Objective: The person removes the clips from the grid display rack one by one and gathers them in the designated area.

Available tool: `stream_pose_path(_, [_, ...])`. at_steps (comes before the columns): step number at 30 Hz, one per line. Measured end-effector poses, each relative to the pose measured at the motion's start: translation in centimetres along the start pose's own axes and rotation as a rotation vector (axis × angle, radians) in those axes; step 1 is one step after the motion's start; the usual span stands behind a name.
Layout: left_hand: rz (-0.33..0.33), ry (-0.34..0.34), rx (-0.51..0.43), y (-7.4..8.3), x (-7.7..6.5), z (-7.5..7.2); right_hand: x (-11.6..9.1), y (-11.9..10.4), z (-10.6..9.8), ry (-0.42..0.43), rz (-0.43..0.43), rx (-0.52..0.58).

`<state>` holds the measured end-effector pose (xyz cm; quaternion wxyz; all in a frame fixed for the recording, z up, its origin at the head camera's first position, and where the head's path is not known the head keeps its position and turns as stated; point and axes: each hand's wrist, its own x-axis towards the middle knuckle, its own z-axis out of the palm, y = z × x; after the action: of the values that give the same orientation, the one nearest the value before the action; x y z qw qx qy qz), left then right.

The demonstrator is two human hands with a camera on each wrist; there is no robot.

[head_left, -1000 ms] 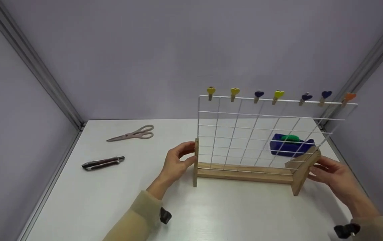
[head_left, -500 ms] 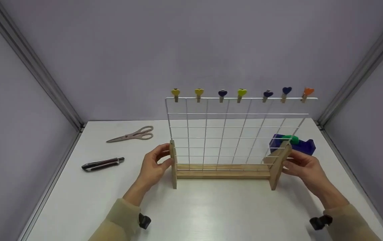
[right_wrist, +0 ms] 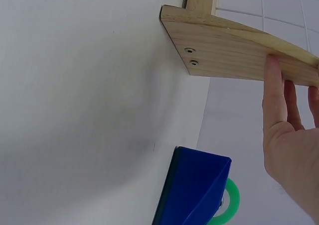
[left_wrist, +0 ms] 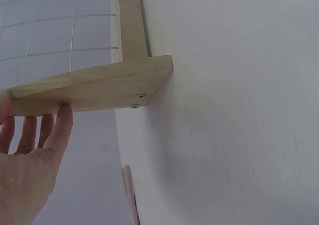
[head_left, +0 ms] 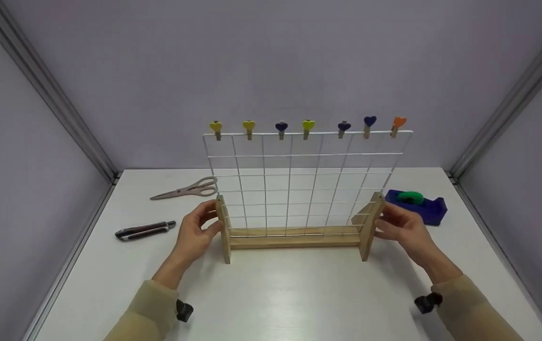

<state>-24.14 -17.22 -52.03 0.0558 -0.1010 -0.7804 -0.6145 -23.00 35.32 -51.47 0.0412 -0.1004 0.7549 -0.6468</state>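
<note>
A white wire grid stand [head_left: 294,242] with a wooden base stands upright on the table between my hands. Heart-topped mini clothespins [head_left: 308,127] in yellow, purple and orange line its top wire. My left hand [head_left: 196,235] holds the left wooden side panel [head_left: 224,232], thumb and fingertips against its outer face in the head view. On the opposite side, my right hand [head_left: 406,231] holds the right side panel [head_left: 370,232] the same way. The right wrist view shows fingertips [right_wrist: 272,68] against that panel's face, near two screw heads.
Scissors [head_left: 183,191] lie at the back left, their handles close to the stand's left panel. Two dark pens [head_left: 145,230] lie side by side at the left. A blue tape dispenser [head_left: 434,210] with a green roll [head_left: 411,197] sits behind my right hand.
Both hands have moved the stand left across the table, and it has turned to face me more squarely. The tape dispenser, scissors and pens have stayed in place.
</note>
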Motion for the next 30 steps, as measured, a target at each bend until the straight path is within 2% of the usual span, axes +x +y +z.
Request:
stream_pose_path(6, [-0.011,0.008,-0.008,0.0,-0.1,-0.3,0.2,-0.4,0.5,0.013,0.000,-0.027])
stream_pose_path(8, [-0.019,0.013,-0.016,0.1,-0.1,-0.3,0.2,-0.8,0.6,0.021,0.009,-0.072])
stream_pose_path(11, [-0.035,0.016,-0.024,0.2,-0.1,-0.1,-0.1,-2.2,0.6,0.072,0.000,-0.274])
stream_pose_path(14, [-0.039,0.001,-0.002,0.3,0.0,0.1,-0.9,-4.4,0.6,0.182,-0.057,-0.543])
stream_pose_path(15, [-0.040,-0.006,0.002,0.4,0.0,0.2,-1.2,-5.2,0.6,0.222,-0.087,-0.605])
stream_pose_path(17, [-0.038,-0.017,0.014,0.4,0.1,0.3,-1.6,-7.0,0.8,0.281,-0.159,-0.662])
stream_pose_path(20, [-0.043,-0.016,0.020,0.4,0.1,0.3,-1.8,-10.1,1.4,0.309,-0.310,-0.664])
stream_pose_path(23, [-0.050,-0.017,0.022,0.5,0.0,0.2,-1.5,-13.5,2.4,0.289,-0.470,-0.664])
stream_pose_path(27, [-0.052,-0.032,0.017,0.5,0.0,0.1,-0.6,-18.1,3.6,0.220,-0.670,-0.657])
stream_pose_path(30, [-0.054,-0.038,0.012,0.4,0.1,0.1,0.4,-21.5,4.4,0.148,-0.760,-0.634])
